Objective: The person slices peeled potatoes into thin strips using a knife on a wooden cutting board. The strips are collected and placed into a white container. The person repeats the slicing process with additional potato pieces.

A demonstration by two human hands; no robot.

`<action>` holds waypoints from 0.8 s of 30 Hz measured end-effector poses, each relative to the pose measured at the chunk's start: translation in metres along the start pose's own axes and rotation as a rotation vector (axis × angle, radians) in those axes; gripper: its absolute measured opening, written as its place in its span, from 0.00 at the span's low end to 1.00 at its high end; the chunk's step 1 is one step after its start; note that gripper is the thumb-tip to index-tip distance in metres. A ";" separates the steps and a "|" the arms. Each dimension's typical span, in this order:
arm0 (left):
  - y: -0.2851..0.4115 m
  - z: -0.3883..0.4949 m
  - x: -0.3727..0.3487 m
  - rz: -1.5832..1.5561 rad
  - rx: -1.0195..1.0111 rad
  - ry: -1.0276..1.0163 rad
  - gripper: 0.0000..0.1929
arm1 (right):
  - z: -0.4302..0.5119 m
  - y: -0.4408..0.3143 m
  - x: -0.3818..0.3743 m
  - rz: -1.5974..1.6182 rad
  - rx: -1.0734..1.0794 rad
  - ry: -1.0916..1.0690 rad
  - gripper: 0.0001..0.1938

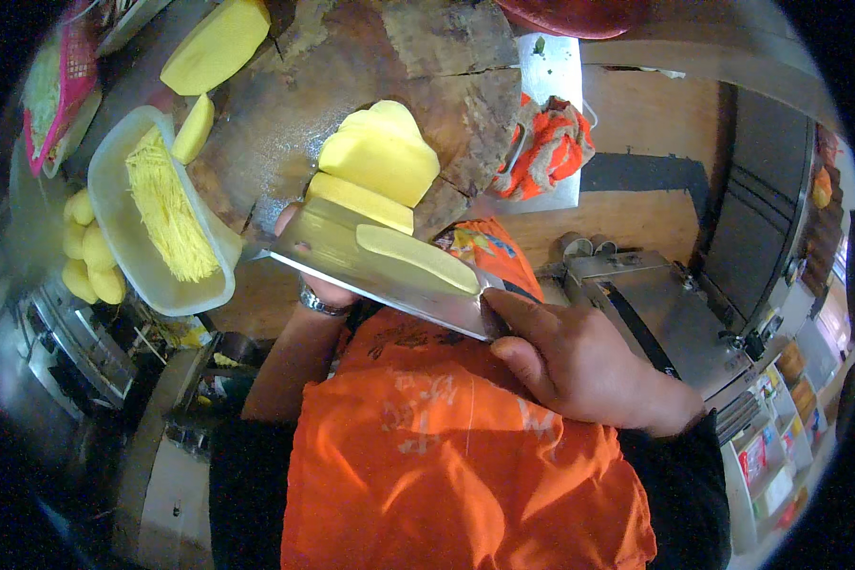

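My right hand [577, 349] grips a broad Chinese cleaver [320, 231] by its handle, with the blade slanting across in front of my apron. A pale yellow potato slice [417, 258] clings to the blade's face. Behind the blade is my left hand [331, 288], with a metal watch on its wrist. Most of its fingers are hidden, so I cannot tell whether it holds anything. Just beyond the cleaver, a cut potato block [360, 203] and a fan of overlapping potato slices [381, 153] lie on the round wooden chopping block [463, 107].
A translucent plastic tub [103, 167] of potato shreds [167, 214] stands left. Nearby are peeled potatoes [96, 249], a large cut potato [217, 50] and a smaller piece [194, 130]. An orange-grey cloth [548, 153] lies on a metal sheet [552, 64] at right. A red vessel [577, 16] is behind.
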State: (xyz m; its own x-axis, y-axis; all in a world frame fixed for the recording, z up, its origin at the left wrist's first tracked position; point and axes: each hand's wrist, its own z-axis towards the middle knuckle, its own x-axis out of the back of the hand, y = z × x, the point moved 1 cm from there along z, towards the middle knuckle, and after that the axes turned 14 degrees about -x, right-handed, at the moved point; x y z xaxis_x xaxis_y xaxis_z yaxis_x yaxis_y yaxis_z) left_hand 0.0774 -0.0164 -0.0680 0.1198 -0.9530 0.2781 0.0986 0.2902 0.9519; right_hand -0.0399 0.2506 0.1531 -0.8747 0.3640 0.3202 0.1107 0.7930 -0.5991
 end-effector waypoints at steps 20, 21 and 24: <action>0.043 0.033 0.001 0.579 -0.467 0.128 0.16 | 0.078 0.007 -0.027 -0.034 -0.016 -0.054 0.20; 0.040 0.028 0.000 0.613 -0.438 0.119 0.17 | 0.070 0.003 -0.021 -0.026 -0.037 -0.078 0.21; 0.021 0.012 -0.003 0.193 0.043 0.143 0.20 | 0.040 -0.010 -0.005 -0.017 0.010 -0.034 0.23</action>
State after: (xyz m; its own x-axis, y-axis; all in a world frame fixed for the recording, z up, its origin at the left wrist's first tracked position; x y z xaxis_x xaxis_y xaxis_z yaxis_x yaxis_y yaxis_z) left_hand 0.0673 -0.0088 -0.0469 0.2714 -0.8573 0.4374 0.0185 0.4591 0.8882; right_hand -0.0552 0.2217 0.1281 -0.8917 0.3340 0.3055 0.0915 0.7941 -0.6009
